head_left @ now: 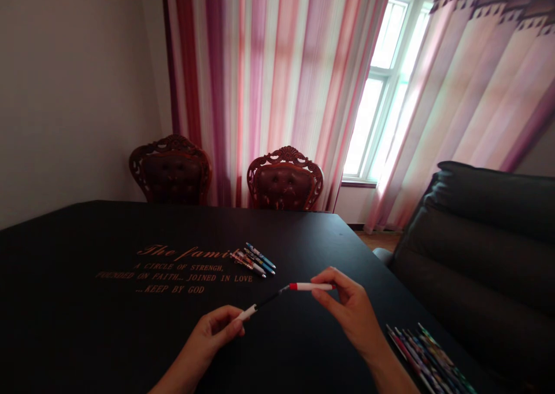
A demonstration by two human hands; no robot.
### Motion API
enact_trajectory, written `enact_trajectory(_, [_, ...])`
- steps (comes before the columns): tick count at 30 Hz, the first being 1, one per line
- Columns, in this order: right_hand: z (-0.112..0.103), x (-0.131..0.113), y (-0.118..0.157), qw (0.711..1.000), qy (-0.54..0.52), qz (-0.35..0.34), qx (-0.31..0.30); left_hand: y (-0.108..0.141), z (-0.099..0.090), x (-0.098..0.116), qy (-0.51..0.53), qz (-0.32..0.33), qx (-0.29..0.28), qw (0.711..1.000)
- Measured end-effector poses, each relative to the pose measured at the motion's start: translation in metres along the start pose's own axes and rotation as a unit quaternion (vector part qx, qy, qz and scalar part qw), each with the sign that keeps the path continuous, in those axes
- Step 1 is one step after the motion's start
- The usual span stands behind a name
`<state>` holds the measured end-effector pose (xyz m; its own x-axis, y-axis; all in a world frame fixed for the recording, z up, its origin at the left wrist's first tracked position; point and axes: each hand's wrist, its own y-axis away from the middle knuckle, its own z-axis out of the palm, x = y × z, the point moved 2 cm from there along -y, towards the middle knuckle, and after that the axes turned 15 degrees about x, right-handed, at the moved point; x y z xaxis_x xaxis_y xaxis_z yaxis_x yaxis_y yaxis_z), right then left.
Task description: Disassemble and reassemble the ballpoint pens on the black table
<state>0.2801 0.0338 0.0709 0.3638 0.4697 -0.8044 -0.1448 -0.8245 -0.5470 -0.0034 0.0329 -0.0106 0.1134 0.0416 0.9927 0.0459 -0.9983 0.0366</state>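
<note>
1. The left hand (pixel 219 326) pinches a short white plastic tube (pixel 248 313) between thumb and fingers. It holds only the white part, maybe so the long, thin black stick (pixel 267 300) can poke out with no fingers on it.
2. The right hand (pixel 352 304) pinches a white plastic pen tube with red ends (pixel 307 286). The thumb is below and the fingers are above, on the half near that hand. That leaves the other red end bare, likely so it is easy to see.
3. The black stick slants up to that red end. They are very close, but I cannot tell if they touch. Holding one in each hand probably lets both be tipped a little to line up.
4. Both hands are up over the big black table (pixel 87 336), so nothing seems to bump the tubes.
5. A small, messy bunch of blue, white and orange pens (pixel 260 260) lies past the hands, by the gold writing (pixel 182 267). It looks easy to reach there.
6. More thin pens in many colours (pixel 418 350) lie side by side near the right arm. Lying that way may stop them getting mixed up.
</note>
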Motion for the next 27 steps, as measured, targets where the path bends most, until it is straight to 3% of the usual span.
enact_trajectory(10, [0.001,-0.006,-0.001,0.998,0.004,-0.025,-0.05,0.005,0.003,0.005,-0.005,0.019,-0.027,0.999])
enact_trajectory(17, [0.014,-0.014,0.008,0.994,0.029,-0.035,-0.094,0.01,0.005,0.01,-0.031,0.034,-0.034,0.998])
enact_trajectory(27, [0.032,-0.013,0.014,0.993,0.051,-0.043,-0.095,0.008,0.006,0.005,-0.047,0.061,-0.037,0.996])
